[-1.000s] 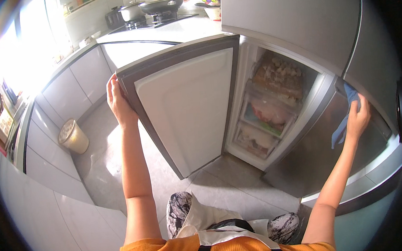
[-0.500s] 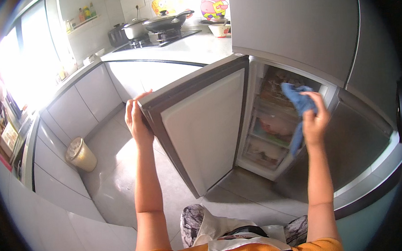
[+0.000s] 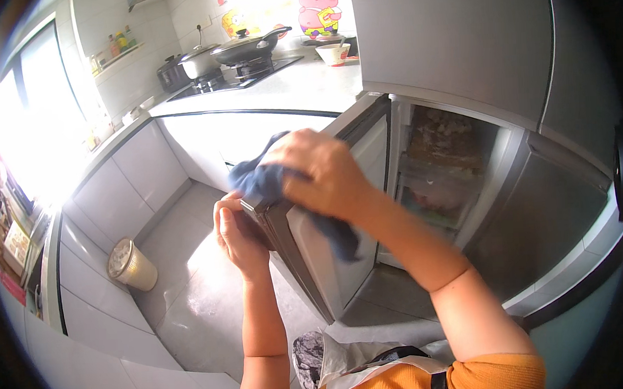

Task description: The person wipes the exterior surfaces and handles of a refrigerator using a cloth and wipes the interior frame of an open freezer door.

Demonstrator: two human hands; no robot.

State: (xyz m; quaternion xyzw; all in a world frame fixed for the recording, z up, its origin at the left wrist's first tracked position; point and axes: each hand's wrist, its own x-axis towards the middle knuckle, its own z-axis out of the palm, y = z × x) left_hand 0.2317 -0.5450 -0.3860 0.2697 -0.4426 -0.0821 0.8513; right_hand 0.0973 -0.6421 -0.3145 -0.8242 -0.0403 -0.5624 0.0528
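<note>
My left hand grips the outer edge of the open freezer door, close to its top corner. In my right hand is a blue cloth, bunched over that same top corner, with a loose end hanging down the door's inner side. The right hand and cloth are slightly smeared by motion. Behind the door, the freezer compartment stands open, its clear drawers holding packed food. My right forearm covers part of the lower drawers.
Left of the door, a cream waste bin stands on the grey tiled floor. Beyond it runs a counter with a hob, a lidded black pan, a pot and a bowl. A grey closed door is at right.
My right hand has carried the blue cloth leftward from the freezer opening to the door's top corner. The door has swung a little towards closed, my left hand still on its edge.
</note>
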